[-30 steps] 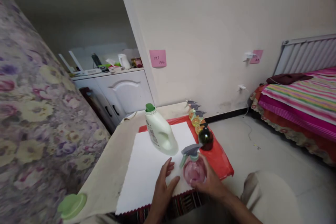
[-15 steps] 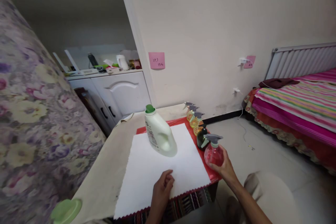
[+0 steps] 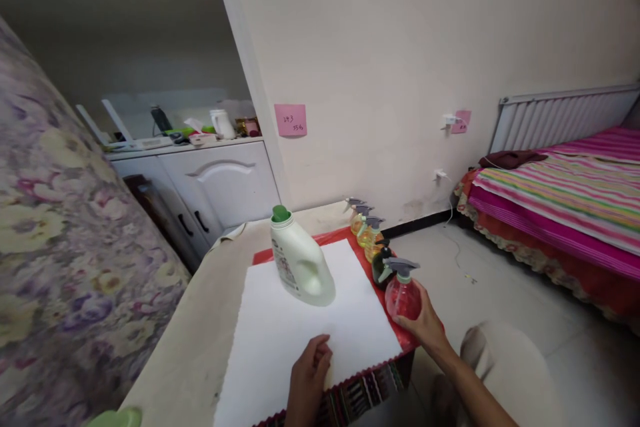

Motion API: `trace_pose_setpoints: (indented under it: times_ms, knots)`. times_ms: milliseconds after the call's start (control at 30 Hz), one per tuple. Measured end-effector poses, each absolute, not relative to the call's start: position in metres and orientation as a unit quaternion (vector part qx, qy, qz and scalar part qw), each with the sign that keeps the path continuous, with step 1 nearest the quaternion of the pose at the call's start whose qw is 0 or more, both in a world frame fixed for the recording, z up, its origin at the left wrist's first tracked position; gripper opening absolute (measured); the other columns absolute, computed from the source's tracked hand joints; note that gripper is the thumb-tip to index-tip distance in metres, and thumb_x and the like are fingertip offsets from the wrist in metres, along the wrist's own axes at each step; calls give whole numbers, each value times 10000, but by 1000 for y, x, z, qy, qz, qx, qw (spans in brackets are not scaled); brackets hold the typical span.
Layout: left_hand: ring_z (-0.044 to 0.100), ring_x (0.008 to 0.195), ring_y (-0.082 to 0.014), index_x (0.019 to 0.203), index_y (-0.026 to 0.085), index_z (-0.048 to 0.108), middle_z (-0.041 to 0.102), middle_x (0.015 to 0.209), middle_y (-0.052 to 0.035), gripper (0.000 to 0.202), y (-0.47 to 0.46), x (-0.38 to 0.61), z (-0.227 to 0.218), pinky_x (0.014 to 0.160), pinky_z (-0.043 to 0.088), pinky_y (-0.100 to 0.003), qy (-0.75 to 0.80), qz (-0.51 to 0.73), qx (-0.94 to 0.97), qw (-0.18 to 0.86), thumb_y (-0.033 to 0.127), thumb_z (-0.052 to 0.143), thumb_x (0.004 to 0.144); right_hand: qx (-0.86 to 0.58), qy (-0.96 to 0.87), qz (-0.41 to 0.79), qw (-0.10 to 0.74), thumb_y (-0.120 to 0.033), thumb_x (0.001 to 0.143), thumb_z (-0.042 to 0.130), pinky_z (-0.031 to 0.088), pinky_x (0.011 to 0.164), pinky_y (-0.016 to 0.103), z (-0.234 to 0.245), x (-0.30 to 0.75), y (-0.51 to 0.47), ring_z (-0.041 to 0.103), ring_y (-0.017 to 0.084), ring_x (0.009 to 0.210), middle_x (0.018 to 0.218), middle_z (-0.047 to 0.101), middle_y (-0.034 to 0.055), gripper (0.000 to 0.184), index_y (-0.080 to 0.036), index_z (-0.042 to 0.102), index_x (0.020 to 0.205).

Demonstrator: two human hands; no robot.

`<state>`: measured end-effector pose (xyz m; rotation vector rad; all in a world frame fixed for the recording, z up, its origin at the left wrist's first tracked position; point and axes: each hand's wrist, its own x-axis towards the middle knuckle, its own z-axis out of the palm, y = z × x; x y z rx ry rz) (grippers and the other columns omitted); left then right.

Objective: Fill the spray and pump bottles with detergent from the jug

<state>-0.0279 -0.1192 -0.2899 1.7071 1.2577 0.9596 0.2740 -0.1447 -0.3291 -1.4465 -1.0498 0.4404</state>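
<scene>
My right hand point(image 3: 423, 323) is wrapped round the lower body of a spray bottle point(image 3: 403, 299) with pink-red liquid and a grey trigger head, at the right edge of the table. Over the near part of a white sheet point(image 3: 280, 340), my left hand point(image 3: 311, 373) hangs with loosely bent fingers and nothing visible in it. A pale green detergent jug point(image 3: 303, 260) stands on the sheet beyond my left hand. Its mouth is uncapped, with a green spout showing. Just behind the held bottle is a dark pump bottle point(image 3: 383, 270).
Spray bottles with yellowish liquid point(image 3: 373, 243) line the far right of a red sheet point(image 3: 405, 337). A green cap or lid point(image 3: 117, 417) lies at the lower left. A floral curtain point(image 3: 75, 247) hangs on the left; a bed point(image 3: 550, 213) stands to the right.
The view has shifted slightly, and the green lid now sits lower, partly out of frame. My right hand keeps hold of the spray bottle; my left hand has barely moved.
</scene>
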Motion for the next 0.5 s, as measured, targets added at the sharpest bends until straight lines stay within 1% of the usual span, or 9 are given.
trace_pose_setpoints:
  times_ms: [100, 333, 500]
  knots:
    - [657, 728, -214, 983, 236, 697, 698, 783, -7, 325, -118, -28, -289, 712, 507, -312, 495, 380, 670, 401, 469, 610, 774, -626, -455, 194, 603, -303, 592, 776, 288, 1145, 526, -331, 275, -144, 429, 322, 1329, 1399, 466, 98, 886, -263, 343, 1364]
    - [666, 775, -226, 998, 231, 691, 706, 815, -19, 325, -117, -28, -288, 743, 508, -321, 495, 372, 674, 403, 463, 608, 786, -623, -464, 205, 596, -300, 623, 755, 254, 1167, 509, -330, 276, -143, 382, 301, 1369, 1434, 430, 98, 881, -263, 306, 1380]
    - [664, 747, -224, 986, 232, 693, 709, 794, -17, 342, -119, -30, -287, 727, 508, -321, 492, 373, 672, 409, 489, 617, 774, -620, -467, 203, 597, -321, 623, 762, 239, 1171, 518, -332, 275, -144, 363, 314, 1379, 1450, 411, 117, 909, -248, 297, 1400]
